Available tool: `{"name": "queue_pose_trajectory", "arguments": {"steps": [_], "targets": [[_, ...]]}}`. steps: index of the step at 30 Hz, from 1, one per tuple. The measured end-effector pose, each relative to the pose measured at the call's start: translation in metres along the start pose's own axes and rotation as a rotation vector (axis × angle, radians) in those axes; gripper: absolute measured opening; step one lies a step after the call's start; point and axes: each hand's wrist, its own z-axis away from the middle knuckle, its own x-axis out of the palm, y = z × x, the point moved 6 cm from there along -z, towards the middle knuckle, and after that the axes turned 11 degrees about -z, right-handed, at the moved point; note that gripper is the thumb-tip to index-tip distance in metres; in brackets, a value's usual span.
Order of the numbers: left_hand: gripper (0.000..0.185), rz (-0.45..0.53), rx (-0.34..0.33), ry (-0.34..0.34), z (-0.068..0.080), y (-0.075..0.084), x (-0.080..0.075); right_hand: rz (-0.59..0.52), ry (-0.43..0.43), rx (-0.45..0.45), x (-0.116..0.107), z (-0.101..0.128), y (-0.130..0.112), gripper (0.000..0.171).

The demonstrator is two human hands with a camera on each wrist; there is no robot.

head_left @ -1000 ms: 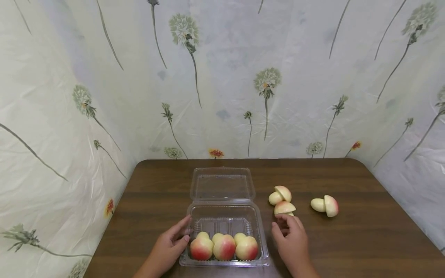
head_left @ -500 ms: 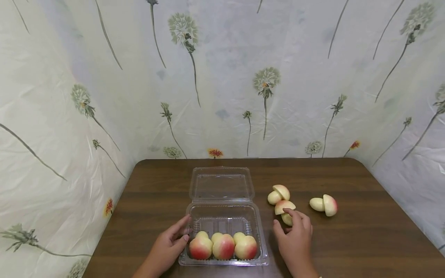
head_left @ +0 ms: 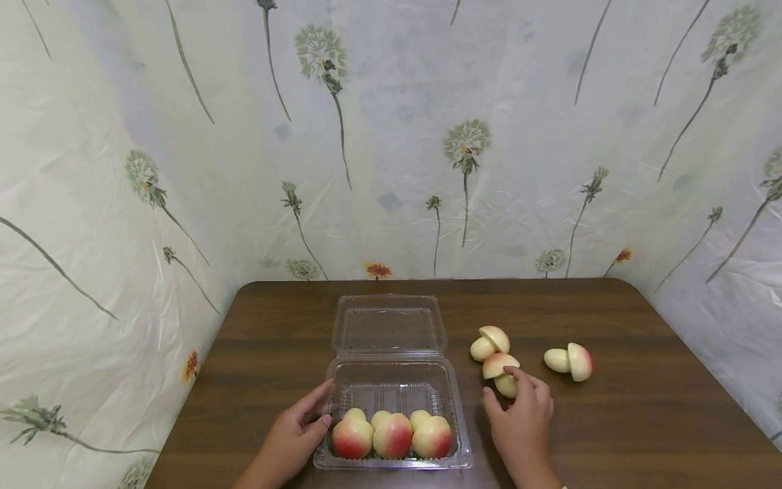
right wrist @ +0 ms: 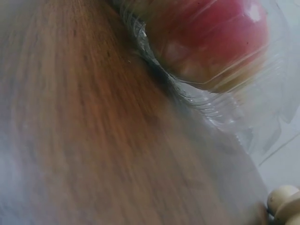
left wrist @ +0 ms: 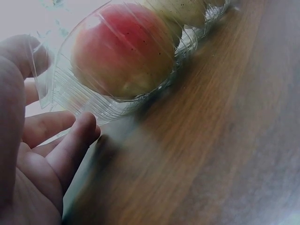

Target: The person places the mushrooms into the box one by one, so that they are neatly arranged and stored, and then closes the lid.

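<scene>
- The left hand [head_left: 297,435] rested against the left wall of the clear box [head_left: 394,407], thumb on the rim and fingers loosely spread along the side; that contact would have kept the light box from sliding on the bench [head_left: 641,421].
- The lid [head_left: 391,323] lay folded back flat behind the box, leaving the tray open from above.
- Three peaches [head_left: 392,435] sat in a row along the near wall, touching one another, so the far half of the tray stayed free.
- The right hand [head_left: 520,420] was beside the box on the right, its fingers curled over a peach piece [head_left: 504,384]; whether it gripped the piece or only touched it could not be told.
- Two more cut pieces [head_left: 489,343] lay just behind that one, and another pair [head_left: 570,360] sat further right, apart from them.
</scene>
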Motion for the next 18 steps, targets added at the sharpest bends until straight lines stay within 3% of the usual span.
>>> {"name": "queue_pose_trajectory", "arguments": {"steps": [7, 12, 18], "targets": [[0.054, -0.001, 0.053, -0.005, 0.001, 0.004, -0.001, 0.002, 0.0, 0.052, -0.004, -0.004, 0.003, 0.053], [0.054, 0.009, 0.037, -0.004, 0.0, 0.003, -0.001, -0.006, -0.051, 0.134, -0.005, -0.008, 0.008, 0.054], [0.055, 0.009, 0.037, -0.009, 0.0, 0.004, -0.001, -0.016, -0.08, 0.169, -0.004, -0.01, 0.013, 0.058]]}}
